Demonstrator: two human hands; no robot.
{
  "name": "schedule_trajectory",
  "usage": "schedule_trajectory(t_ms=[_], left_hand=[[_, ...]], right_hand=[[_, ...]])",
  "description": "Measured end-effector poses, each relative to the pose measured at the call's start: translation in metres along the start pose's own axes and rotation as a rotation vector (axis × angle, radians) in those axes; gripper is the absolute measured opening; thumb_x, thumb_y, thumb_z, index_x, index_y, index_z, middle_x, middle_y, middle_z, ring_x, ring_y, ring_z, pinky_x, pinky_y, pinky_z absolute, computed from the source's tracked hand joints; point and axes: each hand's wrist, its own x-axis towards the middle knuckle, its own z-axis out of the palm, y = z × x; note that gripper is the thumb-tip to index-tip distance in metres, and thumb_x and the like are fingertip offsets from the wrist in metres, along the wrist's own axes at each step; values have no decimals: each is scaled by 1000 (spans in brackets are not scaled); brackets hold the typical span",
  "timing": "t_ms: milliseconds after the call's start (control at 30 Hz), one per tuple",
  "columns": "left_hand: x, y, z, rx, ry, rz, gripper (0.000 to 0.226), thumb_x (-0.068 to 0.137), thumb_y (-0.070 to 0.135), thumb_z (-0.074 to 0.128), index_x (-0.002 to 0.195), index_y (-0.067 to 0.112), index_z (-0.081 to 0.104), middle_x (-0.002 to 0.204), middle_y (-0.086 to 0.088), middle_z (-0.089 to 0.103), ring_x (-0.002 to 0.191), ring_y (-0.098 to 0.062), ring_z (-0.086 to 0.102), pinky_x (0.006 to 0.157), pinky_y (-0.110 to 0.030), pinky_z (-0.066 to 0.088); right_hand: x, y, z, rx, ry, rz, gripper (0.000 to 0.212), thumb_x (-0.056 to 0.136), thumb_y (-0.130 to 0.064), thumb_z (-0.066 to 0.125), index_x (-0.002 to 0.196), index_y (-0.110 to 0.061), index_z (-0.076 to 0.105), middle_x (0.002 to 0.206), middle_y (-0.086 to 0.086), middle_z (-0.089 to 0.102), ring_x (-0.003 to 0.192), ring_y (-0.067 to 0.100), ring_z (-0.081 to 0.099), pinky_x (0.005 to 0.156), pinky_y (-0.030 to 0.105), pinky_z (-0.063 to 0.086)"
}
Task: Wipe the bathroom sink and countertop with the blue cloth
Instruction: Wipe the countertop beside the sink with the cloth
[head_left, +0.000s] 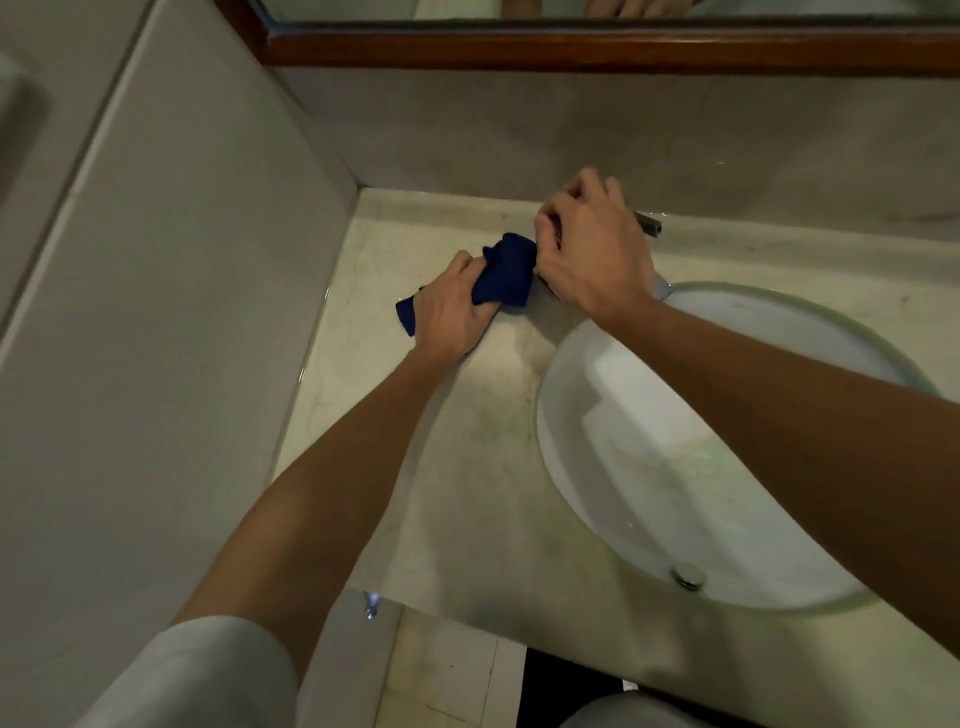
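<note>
The blue cloth (506, 275) is bunched up on the pale marble countertop (467, 441), left of the white oval sink (701, 493). My left hand (452, 306) grips the cloth's near end, with a corner sticking out to the left. My right hand (592, 249) closes around the cloth's far end, near the back ledge. Part of the faucet (649, 224) shows behind my right hand; the rest is hidden.
A tiled wall (182, 312) bounds the counter on the left. A wood-framed mirror (571, 49) hangs above the backsplash. The sink drain plug (688, 576) sits near the basin's front. The counter's front edge drops to a tiled floor (441, 675).
</note>
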Motion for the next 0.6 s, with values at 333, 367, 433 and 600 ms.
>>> schedule_trajectory(t_ms=[333,367,433,600], left_hand=[[-152,126,20,-139,-44,-194,12,84,22,65,93,15,66,92,-3,62,63,-22,61,52,-33,43],[-162,140,19,-147,-100,-225,10,88,23,63,91,15,65,92,-2,61,64,-23,61,53,-34,46],[-181,156,12,-271,-156,-306,10,92,23,60,92,14,64,90,1,57,68,-21,60,57,-33,44],[-208,136,-36,-353,45,-443,9,87,19,62,87,26,56,91,4,54,74,-13,54,61,-31,40]], right_hand=[[2,-1,-6,-32,-54,-55,45,103,-36,38,112,-6,70,122,15,54,112,33,50,97,49,47],[2,-1,-7,-20,-63,-55,45,103,-35,38,112,-5,70,122,15,54,114,33,50,98,49,47],[2,-1,-10,-7,-83,-51,44,103,-36,39,114,-5,70,124,15,54,116,34,49,100,50,46],[-2,6,-15,-94,-154,-156,41,102,-34,45,125,-4,62,127,18,49,117,37,46,98,52,47]])
